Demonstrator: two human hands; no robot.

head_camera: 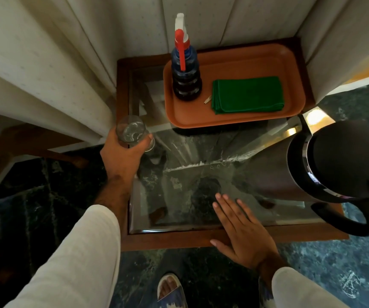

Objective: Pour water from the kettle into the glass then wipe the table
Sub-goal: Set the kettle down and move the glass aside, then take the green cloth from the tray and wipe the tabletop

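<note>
My left hand (124, 152) is wrapped around a clear drinking glass (131, 130) at the left edge of the glass-topped wooden table (170, 238). Water seems to glint inside the glass. My right hand (242, 232) lies flat and open over the table's near edge, holding nothing. A dark steel kettle (326, 165) with a black lid and handle stands at the table's right side, apart from both hands. A folded green cloth (247, 94) lies on an orange tray (230, 121) at the back of the table.
A blue spray bottle (185, 74) with a red and white trigger stands on the tray's left part. Pale curtains (45, 70) hang close on the left and behind. Wet streaks mark the glass top. Dark marble floor and my sandalled feet (171, 290) are below.
</note>
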